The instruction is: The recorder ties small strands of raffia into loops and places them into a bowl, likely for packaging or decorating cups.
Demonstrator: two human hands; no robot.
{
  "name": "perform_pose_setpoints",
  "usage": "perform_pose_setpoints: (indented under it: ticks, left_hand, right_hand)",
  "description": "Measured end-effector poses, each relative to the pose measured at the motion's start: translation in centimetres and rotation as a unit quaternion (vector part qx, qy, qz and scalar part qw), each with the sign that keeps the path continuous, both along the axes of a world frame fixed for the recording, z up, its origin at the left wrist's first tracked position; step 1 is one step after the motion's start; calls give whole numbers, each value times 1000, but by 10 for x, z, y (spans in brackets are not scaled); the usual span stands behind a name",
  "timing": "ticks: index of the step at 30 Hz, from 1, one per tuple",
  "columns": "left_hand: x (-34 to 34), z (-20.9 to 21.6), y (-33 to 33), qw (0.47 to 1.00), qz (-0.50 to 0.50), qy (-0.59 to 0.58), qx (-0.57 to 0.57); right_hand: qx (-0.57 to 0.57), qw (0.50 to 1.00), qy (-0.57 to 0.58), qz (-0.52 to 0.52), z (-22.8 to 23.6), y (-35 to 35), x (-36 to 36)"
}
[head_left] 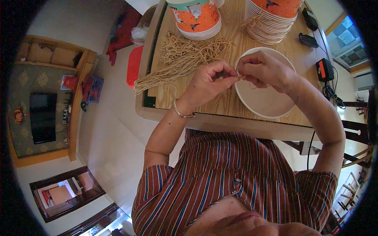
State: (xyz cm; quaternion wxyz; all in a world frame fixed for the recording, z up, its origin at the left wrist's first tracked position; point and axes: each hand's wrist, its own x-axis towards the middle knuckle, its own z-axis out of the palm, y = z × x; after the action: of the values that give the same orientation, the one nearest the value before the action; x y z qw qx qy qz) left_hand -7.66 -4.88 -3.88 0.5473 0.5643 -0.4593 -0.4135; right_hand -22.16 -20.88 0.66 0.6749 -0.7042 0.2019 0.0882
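My left hand (208, 82) pinches a thin piece of tan twine (241, 77) between thumb and forefinger. From the other side my right hand (269, 71) grips the same twine, its fingers curled close to the left fingertips. Both hands meet over the left rim of a round white paper tub (269, 103), and the right one partly covers its opening. A loose end of twine seems to hang into the tub. Left of the hands, a long bundle of tan twine strands (173, 74) lies on the wooden table (212, 103), tangled at its far end.
Stacked orange-patterned paper tubs (197, 21) stand beyond the twine. Another stack (271, 25), with strands draped over it, stands at far right. Along the table's right edge lie a black-and-orange adapter (324, 70), black devices (308, 40) and cables. A red stool (135, 67) adjoins the left edge.
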Motion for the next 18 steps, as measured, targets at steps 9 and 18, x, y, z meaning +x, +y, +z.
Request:
perform_pose_setpoints:
  ticks: [9, 18]
  left_hand:
    - [-7, -11, 1, 990, 23, 134, -20]
    - [-7, -14, 0, 978, 14, 206, -21]
  right_hand:
    - [-31, 995, -81, 44, -10, 0, -10]
    - [-180, 972, -152, 19, -4, 10, -16]
